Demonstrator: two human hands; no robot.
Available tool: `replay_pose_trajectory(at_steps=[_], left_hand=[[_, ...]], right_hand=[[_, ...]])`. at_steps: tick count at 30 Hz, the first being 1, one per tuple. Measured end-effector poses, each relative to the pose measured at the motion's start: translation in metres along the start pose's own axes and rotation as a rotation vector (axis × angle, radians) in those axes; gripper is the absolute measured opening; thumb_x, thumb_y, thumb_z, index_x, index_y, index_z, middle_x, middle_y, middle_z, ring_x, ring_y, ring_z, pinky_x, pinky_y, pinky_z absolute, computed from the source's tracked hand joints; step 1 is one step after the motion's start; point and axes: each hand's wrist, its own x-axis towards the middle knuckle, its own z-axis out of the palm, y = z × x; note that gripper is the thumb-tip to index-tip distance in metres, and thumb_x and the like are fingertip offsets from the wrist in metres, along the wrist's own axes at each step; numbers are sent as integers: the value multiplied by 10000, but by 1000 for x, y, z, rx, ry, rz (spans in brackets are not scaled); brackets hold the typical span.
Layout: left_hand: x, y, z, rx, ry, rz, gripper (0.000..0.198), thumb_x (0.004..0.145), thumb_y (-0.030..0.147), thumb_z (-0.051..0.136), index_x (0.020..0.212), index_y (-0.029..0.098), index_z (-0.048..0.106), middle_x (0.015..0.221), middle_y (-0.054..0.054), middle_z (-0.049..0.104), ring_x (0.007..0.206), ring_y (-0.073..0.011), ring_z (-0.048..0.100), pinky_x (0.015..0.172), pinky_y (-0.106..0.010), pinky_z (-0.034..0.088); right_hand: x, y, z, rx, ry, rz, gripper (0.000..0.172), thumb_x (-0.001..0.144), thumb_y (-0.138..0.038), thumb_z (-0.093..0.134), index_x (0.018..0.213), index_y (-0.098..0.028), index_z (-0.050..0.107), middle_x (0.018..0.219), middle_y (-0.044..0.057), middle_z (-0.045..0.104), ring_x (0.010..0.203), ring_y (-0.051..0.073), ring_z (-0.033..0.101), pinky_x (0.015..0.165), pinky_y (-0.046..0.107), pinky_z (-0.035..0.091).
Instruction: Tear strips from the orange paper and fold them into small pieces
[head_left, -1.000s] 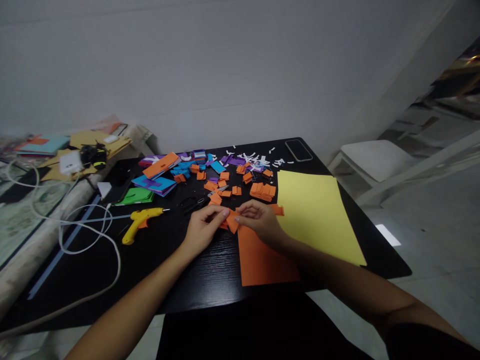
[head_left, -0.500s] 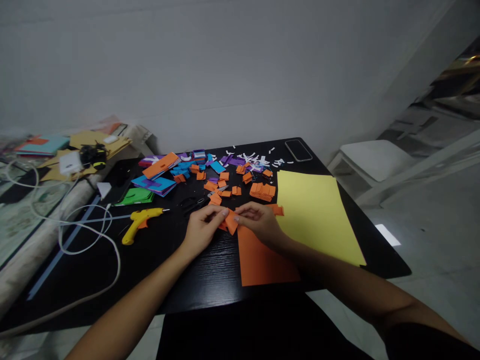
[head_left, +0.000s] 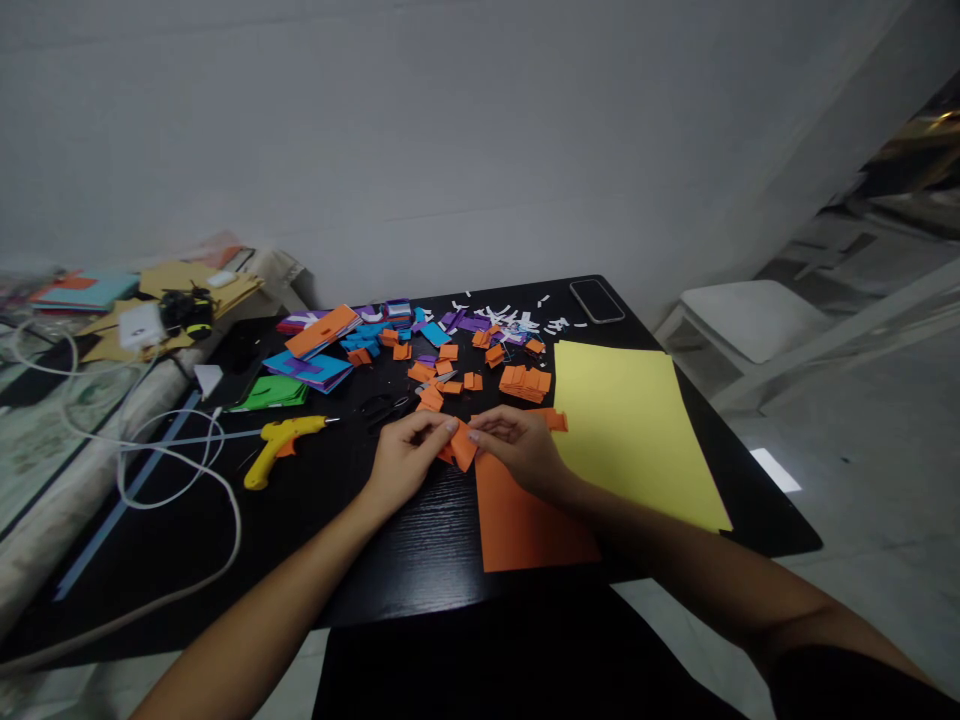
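Note:
A small piece of orange paper (head_left: 464, 449) is pinched between my two hands above the black table. My left hand (head_left: 409, 455) grips its left edge with thumb and fingers. On the other side, my right hand (head_left: 521, 445) holds the right edge, its wrist over a large orange sheet (head_left: 525, 525). Small folded orange pieces (head_left: 472, 381) lie scattered just beyond the hands, and a stack of folded orange pieces (head_left: 525, 383) sits past the right hand. Scissors (head_left: 382, 408) rest beyond the left hand, partly covered by orange pieces.
Yellow sheets (head_left: 630, 430) cover the table's right side, with a phone (head_left: 597, 301) behind. A yellow glue gun (head_left: 281, 445) lies left, near a looped white cable (head_left: 236, 530). Colored paper packs (head_left: 311, 368) and white scraps (head_left: 514, 320) are at the back. A white chair (head_left: 742, 315) stands right.

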Motion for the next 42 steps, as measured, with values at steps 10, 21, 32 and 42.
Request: replay_pose_trajectory(at_steps=[10, 21, 32, 42], left_hand=[[-1, 0, -1, 0, -8, -10, 270, 874, 398, 695, 844, 143, 780, 706, -35, 695, 625, -141, 609, 602, -236, 482], [1, 1, 0, -25, -2, -16, 255, 841, 397, 724, 845, 153, 795, 748, -47, 735, 672, -158, 635, 631, -247, 494], [-1, 1, 1, -13, -9, 8, 238, 850, 378, 716, 835, 152, 792, 735, -42, 727, 641, -143, 620, 596, -230, 477], [-1, -1, 2, 84, -48, 85, 234, 873, 374, 702, 840, 163, 796, 733, -42, 735, 642, -142, 616, 597, -231, 461]], right_hand=[[-3, 1, 1, -96, -2, -137, 172, 836, -312, 743, 981, -231, 788, 947, 56, 755, 891, 199, 738, 833, 365, 617], [-4, -1, 2, -62, 3, -122, 171, 821, -332, 763, 960, -234, 789, 944, 50, 757, 895, 198, 743, 848, 363, 622], [-5, 0, 3, -109, 14, -104, 196, 830, -390, 749, 906, -210, 737, 912, 57, 776, 857, 207, 750, 808, 362, 620], [-1, 2, 2, -70, -42, -41, 272, 819, -450, 745, 831, -203, 632, 786, 18, 683, 746, 170, 683, 725, 317, 573]])
